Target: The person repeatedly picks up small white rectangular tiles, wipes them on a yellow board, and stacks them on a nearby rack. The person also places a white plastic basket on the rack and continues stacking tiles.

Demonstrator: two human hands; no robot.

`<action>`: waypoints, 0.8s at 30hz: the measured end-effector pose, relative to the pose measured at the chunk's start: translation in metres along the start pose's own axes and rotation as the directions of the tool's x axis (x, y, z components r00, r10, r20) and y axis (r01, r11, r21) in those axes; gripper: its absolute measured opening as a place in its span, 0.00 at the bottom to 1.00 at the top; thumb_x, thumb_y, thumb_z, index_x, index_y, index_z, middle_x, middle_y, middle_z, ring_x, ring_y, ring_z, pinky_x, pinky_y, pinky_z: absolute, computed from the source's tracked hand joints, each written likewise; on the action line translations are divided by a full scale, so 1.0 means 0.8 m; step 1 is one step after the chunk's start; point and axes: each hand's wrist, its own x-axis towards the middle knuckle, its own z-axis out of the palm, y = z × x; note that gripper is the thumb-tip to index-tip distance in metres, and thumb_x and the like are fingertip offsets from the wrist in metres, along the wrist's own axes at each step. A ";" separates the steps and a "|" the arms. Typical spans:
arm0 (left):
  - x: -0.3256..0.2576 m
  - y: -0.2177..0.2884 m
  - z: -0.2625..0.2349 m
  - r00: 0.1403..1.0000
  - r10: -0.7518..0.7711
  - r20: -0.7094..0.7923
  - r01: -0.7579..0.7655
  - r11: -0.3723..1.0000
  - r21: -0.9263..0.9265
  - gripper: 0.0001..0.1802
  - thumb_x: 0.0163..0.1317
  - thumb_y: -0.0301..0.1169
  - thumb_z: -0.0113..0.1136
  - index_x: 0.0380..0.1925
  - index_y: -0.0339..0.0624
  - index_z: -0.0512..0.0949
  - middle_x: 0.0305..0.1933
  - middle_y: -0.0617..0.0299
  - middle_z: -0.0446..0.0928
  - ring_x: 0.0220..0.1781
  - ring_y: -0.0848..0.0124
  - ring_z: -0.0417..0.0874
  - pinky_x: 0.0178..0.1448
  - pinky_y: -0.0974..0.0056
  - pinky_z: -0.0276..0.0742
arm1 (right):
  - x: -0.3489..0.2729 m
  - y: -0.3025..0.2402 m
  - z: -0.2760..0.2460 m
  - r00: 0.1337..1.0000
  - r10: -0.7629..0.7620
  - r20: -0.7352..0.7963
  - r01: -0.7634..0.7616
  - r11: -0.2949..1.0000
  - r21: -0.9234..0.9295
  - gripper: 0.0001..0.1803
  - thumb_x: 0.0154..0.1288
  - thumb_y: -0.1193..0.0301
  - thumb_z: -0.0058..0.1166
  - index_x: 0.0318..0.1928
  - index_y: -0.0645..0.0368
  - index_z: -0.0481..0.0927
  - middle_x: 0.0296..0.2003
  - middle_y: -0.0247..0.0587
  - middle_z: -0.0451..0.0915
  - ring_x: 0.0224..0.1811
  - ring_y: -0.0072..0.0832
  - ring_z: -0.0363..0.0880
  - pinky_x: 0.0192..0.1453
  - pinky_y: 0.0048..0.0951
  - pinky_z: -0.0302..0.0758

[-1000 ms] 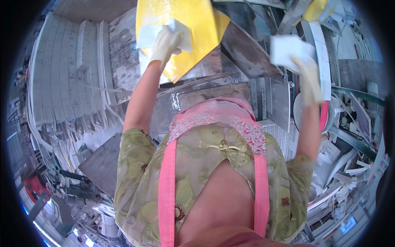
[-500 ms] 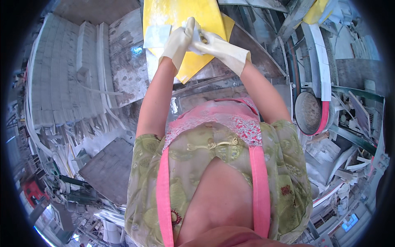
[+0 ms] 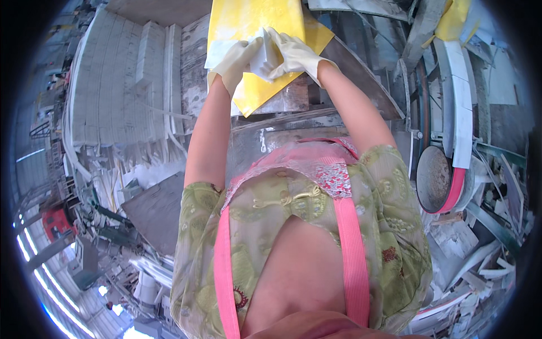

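Observation:
Both my hands wear pale rubber gloves and meet in front of me over a yellow sheet (image 3: pixel 251 22). My left hand (image 3: pixel 236 61) and my right hand (image 3: pixel 293 55) both grip one small white block (image 3: pixel 262 53) held between them. The yellow sheet lies on a grey stone slab (image 3: pixel 293 99) on the bench ahead. My forearms rise from my green patterned top with pink straps.
Stacks of white stone slabs (image 3: pixel 121 85) stand at the left. A round basin with a pink rim (image 3: pixel 440 181) sits at the right beside white curved pieces (image 3: pixel 460 101). Broken white offcuts (image 3: pixel 463 243) litter the floor at the lower right. A dark slab (image 3: pixel 155 209) lies lower left.
My right hand swung in from the far right with the white block and joined my left hand over the yellow sheet. Both hands now hold the block together.

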 end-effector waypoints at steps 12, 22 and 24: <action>-0.011 0.005 0.019 0.968 -0.122 -0.220 0.111 0.992 -0.061 0.35 0.75 0.53 0.51 0.60 0.28 0.75 0.50 0.53 0.82 0.47 0.68 0.83 0.54 0.64 0.79 | -0.001 -0.010 0.036 0.995 -0.060 -0.082 0.068 0.992 0.103 0.78 0.34 0.39 0.78 0.79 0.68 0.50 0.70 0.55 0.70 0.73 0.44 0.68 0.78 0.38 0.56; -0.012 0.003 0.011 0.968 -0.153 -0.198 0.139 0.987 -0.084 0.38 0.73 0.56 0.52 0.61 0.27 0.75 0.51 0.51 0.82 0.50 0.66 0.84 0.57 0.63 0.80 | -0.005 -0.013 0.025 0.997 -0.057 -0.060 0.064 0.989 0.136 0.77 0.32 0.38 0.78 0.77 0.69 0.54 0.65 0.53 0.76 0.69 0.44 0.71 0.74 0.33 0.63; -0.009 -0.001 0.008 0.973 -0.131 -0.192 0.116 0.989 -0.089 0.40 0.72 0.58 0.53 0.61 0.26 0.74 0.52 0.50 0.82 0.51 0.65 0.84 0.57 0.62 0.80 | -0.001 -0.012 0.024 0.995 -0.061 -0.074 0.072 0.986 0.148 0.77 0.31 0.38 0.78 0.76 0.69 0.55 0.64 0.53 0.77 0.67 0.45 0.73 0.73 0.32 0.65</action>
